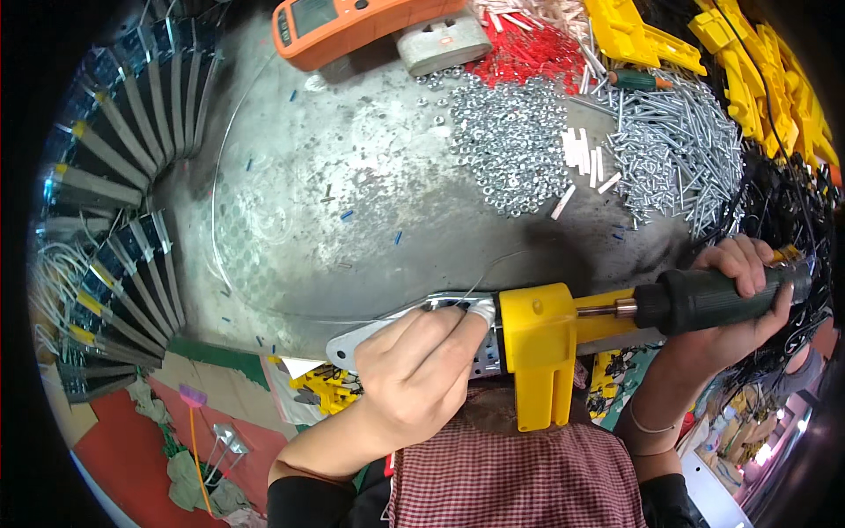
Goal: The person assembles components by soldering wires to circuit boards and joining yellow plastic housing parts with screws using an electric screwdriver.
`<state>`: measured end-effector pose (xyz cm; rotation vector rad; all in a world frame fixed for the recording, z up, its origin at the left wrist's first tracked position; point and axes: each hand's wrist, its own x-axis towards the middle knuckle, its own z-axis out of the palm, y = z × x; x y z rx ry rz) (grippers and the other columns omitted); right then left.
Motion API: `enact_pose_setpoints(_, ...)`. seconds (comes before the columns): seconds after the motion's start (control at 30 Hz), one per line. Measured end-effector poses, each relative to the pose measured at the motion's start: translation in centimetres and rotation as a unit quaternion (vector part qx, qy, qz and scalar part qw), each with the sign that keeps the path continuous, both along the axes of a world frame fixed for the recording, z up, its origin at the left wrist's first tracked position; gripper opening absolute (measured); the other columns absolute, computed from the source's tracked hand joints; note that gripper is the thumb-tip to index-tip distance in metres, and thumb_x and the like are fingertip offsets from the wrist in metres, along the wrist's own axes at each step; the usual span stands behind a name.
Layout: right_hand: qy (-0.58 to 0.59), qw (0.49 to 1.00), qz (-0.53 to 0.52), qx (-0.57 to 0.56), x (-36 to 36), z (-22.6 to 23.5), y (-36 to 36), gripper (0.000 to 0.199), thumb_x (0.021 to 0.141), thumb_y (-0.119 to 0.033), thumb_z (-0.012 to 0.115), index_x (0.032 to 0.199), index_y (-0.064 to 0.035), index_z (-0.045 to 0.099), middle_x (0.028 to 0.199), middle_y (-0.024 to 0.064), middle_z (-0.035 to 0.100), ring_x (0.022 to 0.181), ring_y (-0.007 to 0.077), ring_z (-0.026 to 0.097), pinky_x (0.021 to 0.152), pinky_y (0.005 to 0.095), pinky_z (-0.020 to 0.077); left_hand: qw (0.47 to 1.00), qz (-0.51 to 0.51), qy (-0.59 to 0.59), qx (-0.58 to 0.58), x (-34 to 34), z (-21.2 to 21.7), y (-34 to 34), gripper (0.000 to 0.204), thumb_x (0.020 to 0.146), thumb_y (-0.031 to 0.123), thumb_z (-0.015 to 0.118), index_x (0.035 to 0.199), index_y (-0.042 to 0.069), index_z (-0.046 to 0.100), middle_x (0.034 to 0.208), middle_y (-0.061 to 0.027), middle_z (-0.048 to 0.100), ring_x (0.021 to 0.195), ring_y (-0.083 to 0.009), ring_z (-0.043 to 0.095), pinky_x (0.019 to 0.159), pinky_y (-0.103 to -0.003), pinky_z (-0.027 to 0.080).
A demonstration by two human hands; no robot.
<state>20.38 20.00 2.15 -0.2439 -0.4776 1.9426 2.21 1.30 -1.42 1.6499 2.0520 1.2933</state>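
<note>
My left hand [418, 365] is closed round a flat metal plate [348, 345] with a rounded end and a hole. Something white [482, 310] shows at its fingertips. A yellow plastic handle part [537, 330] with two prongs pointing toward me sits at the plate's right end. My right hand [748, 286] grips a dark green power screwdriver [704, 299], held level. Its bit [603, 310] reaches the right side of the yellow part; whether it sits in a screw is hidden. A thin wire [480, 280] rises from near my left fingers.
Nuts [510, 141] and long screws [678, 158] lie in heaps at the far right of the metal table [290, 229]. White tubes [576, 151], red pieces [528, 57], yellow parts [770, 79] and an orange meter [352, 31] lie around them. Finished-looking strips [114, 158] line the left edge.
</note>
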Motion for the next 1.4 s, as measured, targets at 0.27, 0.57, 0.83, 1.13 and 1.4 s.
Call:
enact_pose_setpoints(0.27, -0.058, 0.998, 0.009, 0.009, 2.9, 0.7, 1.7, 0.047, 0.093, -0.026, 0.051, 0.123, 0.007, 0.036, 0.088, 0.0078, 0.042, 0.081, 0.0175, 0.046, 0.085, 0.0339, 0.041, 0.997, 0.049, 0.061, 0.004, -2.0, 1.0, -2.7, 0.045, 0.062, -0.006, 0.059, 0.107, -0.001, 0.063, 0.089, -0.0145, 0.062, 0.074, -0.0311, 0.06, 0.064, -0.039, 0.047)
enact_pose_setpoints(0.57, -0.56, 0.746, -0.346, 0.108, 13.3, -3.1, 3.2, 0.061, 0.088, -0.006, 0.064, 0.14, 0.0017, 0.033, 0.102, 0.0071, 0.059, 0.093, 0.0116, 0.054, 0.086, 0.0244, 0.0415, 0.977, 0.03, 0.161, -0.134, -5.9, 1.9, -5.2, 0.04, 0.061, -0.01, 0.055, 0.098, 0.002, 0.063, 0.087, -0.0155, 0.056, 0.079, -0.033, 0.054, 0.069, -0.038, 0.045)
enact_pose_setpoints(0.83, -0.651, 0.564, -0.391, 0.326, 10.6, 2.3, 2.3, 0.029, 0.086, 0.003, 0.06, 0.114, 0.0007, 0.056, 0.089, 0.0041, 0.058, 0.075, 0.0064, 0.054, 0.068, 0.0189, 0.0444, 0.96, 0.146, 0.198, -0.134, -7.7, 0.4, -2.6, 0.054, 0.066, -0.013, 0.048, 0.117, -0.002, 0.058, 0.113, -0.0221, 0.056, 0.108, -0.0392, 0.053, 0.094, -0.041, 0.042)
enact_pose_setpoints(1.13, -0.892, 0.106, -0.093, 0.43, 6.2, 1.5, 18.1, 0.022, 0.079, -0.01, 0.058, 0.097, 0.0016, 0.055, 0.084, 0.0256, 0.064, 0.08, 0.0412, 0.064, 0.071, 0.0487, 0.052, 0.973, -0.069, 0.196, -0.101, -0.6, 0.0, -3.0, 0.083, 0.045, 0.009, 0.081, 0.123, 0.003, 0.05, 0.125, -0.0241, 0.051, 0.109, -0.0421, 0.051, 0.089, -0.048, 0.043)
enact_pose_setpoints(1.4, -0.671, 0.638, -0.197, 0.324, 3.9, 6.3, 13.5, 0.019, 0.083, -0.019, 0.063, 0.092, -0.0023, 0.057, 0.082, 0.0097, 0.068, 0.074, 0.0194, 0.066, 0.067, 0.0312, 0.0501, 0.968, -0.029, 0.248, -0.012, -3.2, 2.9, -6.7, 0.046, 0.065, 0.029, 0.075, 0.103, 0.005, 0.063, 0.1, -0.0167, 0.065, 0.085, -0.0335, 0.067, 0.066, -0.037, 0.052)
